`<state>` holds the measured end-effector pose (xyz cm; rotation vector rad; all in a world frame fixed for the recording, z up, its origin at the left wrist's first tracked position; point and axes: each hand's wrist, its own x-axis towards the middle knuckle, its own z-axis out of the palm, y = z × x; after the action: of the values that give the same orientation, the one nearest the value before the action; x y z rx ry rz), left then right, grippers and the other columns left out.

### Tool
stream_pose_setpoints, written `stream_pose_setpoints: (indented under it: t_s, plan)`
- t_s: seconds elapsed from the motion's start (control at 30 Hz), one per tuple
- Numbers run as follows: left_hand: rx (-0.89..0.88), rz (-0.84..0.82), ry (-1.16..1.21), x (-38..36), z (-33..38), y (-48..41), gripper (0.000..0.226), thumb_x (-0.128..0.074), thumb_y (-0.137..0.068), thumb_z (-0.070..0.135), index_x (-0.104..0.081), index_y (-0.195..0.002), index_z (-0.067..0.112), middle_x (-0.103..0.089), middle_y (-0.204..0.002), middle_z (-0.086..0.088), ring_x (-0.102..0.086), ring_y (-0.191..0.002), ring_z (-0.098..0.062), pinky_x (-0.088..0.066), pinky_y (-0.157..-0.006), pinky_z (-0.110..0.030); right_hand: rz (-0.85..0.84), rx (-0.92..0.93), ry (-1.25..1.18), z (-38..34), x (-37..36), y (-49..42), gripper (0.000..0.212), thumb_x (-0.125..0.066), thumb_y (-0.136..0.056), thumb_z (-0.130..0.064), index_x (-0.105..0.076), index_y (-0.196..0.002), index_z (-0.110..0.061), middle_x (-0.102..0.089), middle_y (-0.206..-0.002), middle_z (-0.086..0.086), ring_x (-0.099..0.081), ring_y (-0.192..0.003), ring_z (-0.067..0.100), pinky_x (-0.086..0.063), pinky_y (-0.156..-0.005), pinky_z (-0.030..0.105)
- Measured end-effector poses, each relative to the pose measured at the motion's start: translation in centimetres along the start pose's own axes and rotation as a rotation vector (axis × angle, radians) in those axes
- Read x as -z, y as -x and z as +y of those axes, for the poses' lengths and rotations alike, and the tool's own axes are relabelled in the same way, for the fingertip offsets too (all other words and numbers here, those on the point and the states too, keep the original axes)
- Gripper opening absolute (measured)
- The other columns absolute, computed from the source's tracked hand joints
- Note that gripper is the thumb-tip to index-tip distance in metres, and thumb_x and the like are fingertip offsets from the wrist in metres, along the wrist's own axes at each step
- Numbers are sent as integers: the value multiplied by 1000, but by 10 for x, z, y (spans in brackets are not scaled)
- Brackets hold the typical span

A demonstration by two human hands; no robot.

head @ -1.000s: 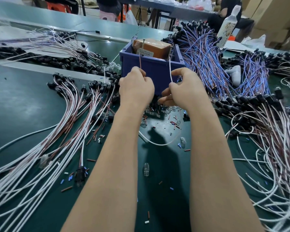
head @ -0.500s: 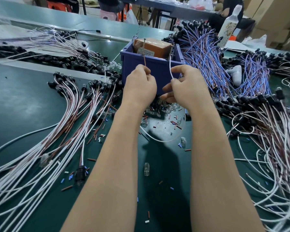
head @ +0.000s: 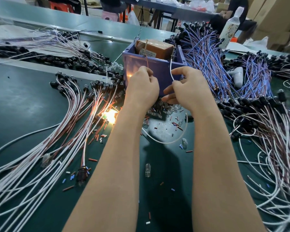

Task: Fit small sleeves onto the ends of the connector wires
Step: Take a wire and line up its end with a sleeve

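Far left: white-and-brown harnesses [head: 45, 131] fan across my green table [head: 15, 97], black connectors at their far ends.
Glow: a bright orange light [head: 110, 114] burns among those wires, just left of my left wrist.
Left hand [head: 143, 87]: curled tight, pinching a brown wire [head: 146, 60] that stands up in front of the bin.
Bin [head: 161, 71]: purple, just behind both hands, an orange box [head: 155, 48] inside.
Right hand [head: 186, 87]: thumb and forefinger nipping a white wire [head: 172, 71]; its slack loops down between my forearms.
Sleeves [head: 177, 125]: tiny red, blue and white bits scattered on the table below my hands.
Right: blue-and-purple harnesses [head: 206, 61] heaped beside the bin.
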<state>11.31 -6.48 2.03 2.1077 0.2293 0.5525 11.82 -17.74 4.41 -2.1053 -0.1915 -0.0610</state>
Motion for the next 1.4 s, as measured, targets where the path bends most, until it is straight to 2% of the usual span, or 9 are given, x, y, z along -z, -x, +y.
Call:
stream_pose_setpoints:
  t_s: [0.23, 0.33, 0.43, 0.6, 0.73, 0.9, 1.1, 1.23, 1.4]
  plan:
    - [14, -11, 5, 1, 0, 1, 24, -43, -94, 13, -56, -114, 11, -58, -103, 0, -51, -91, -13, -35, -75, -22, -7, -34, -24, -1, -1, 0, 41, -38, -91, 2, -49, -127, -14, -69, -92, 12, -71, -70, 22, -59, -75, 39]
    - [32, -197, -23, 5, 1, 3, 21, -41, -91, 12, -60, -100, 14, -68, -104, -4, -60, -96, -20, -47, -81, -29, 197, 46, 220, 1, 2, -3, 33, -46, -90, -8, -57, -121, -14, -63, -116, 9, -60, -106, 24, -45, -98, 37]
    - [65, -369, -79, 15, 3, 3, 23, -43, -91, 13, -65, -88, 16, -68, -95, -6, -63, -93, -23, -51, -86, -32, 447, 158, 291, -5, 10, 0, 25, -52, -89, -15, -64, -111, -15, -59, -117, 7, -54, -109, 22, -38, -94, 26]
    - [104, 80, 21, 38, 6, -8, 25, -44, -88, 12, -67, -96, 6, -69, -100, -16, -63, -99, -32, -50, -91, -41, -370, 121, 467, -12, -19, 14, 21, -71, -82, -31, -70, -97, -16, -68, -92, -1, -61, -82, 16, -47, -73, 27]
    - [160, -14, -34, 40, 3, -4, 24, -46, -88, 15, -64, -89, -1, -69, -95, -20, -64, -91, -34, -51, -89, -44, -628, 124, 724, -4, -59, 17, 35, -72, -82, -33, -67, -105, -6, -67, -107, 7, -61, -100, 24, -51, -84, 31]
    - [182, -243, -196, 36, 0, -2, 40, -45, -92, 26, -65, -92, -9, -69, -88, -22, -54, -69, -27, -49, -71, -35, -566, 173, 657, 0, -54, 12, 20, -62, -89, -22, -65, -100, -6, -65, -102, 10, -60, -90, 27, -49, -77, 32]
    - [240, -357, -148, 41, 3, 2, 50, -39, -99, 34, -63, -70, 2, -57, -43, -1, -47, -33, -11, -36, -40, -14, -133, 76, 72, 6, -26, 4, 9, -51, -95, -16, -48, -86, -16, -67, -85, 5, -67, -80, 22, -54, -72, 36]
    - [27, -186, -37, 33, 17, 4, 39, -41, -100, 30, -67, -91, 3, -62, -76, -10, -54, -69, -22, -44, -71, -32, -194, 98, -44, -8, -10, 15, 8, -46, -98, -19, -50, -94, -13, -69, -69, 6, -60, -45, 13, -51, -47, 29]
    - [19, 74, 416, 24, 61, 1, 29, -44, -100, 22, -56, -74, 19, -49, -61, 6, -42, -52, -5, -36, -52, -20, -115, 156, 156, -20, 52, 36, 24, -44, -99, -26, -64, -94, -13, -63, -62, -2, -42, -38, 1, -36, -47, 16]
